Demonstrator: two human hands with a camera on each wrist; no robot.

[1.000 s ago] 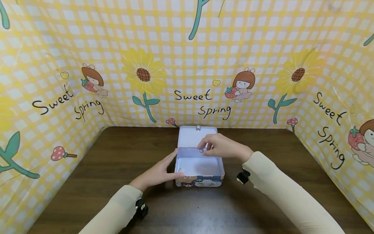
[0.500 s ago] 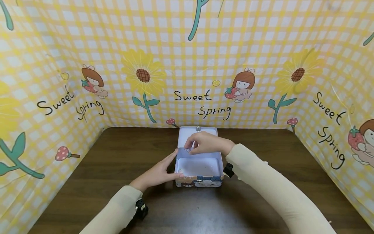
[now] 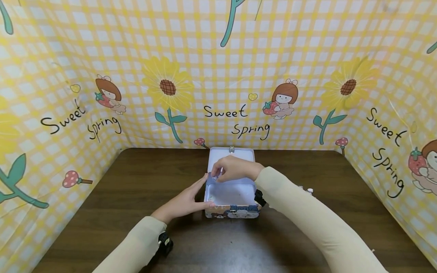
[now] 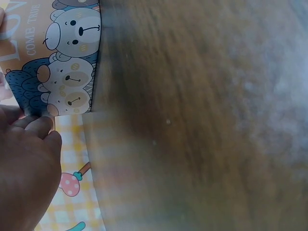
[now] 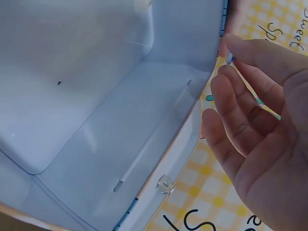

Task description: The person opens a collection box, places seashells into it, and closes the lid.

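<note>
A small tin box (image 3: 233, 212) with cartoon bears on its outside stands open on the table, its white inside facing up and its lid (image 3: 214, 154) tilted back. My left hand (image 3: 182, 201) grips the box's left side, thumb at the front corner and fingers at the back; the bear print shows beside it in the left wrist view. Over the back left of the box, my right hand (image 3: 235, 168) pinches a tiny pale, blue-tinged piece (image 5: 229, 58) between thumb and index finger. What kind of piece it is, I cannot tell. A small pale round thing (image 3: 211, 198) lies in the box's front left corner.
A small white thing (image 3: 310, 190) shows on the dark wooden table (image 3: 153, 167) just past my right sleeve. Yellow checked cloth (image 3: 218, 76) hangs round the back and sides. A metal clasp (image 3: 231, 149) sits on the lid's far edge.
My right hand has moved left across the open box with the tiny piece in its pinch, uncovering the white thing beyond the sleeve. The left hand and the box have stayed put.
</note>
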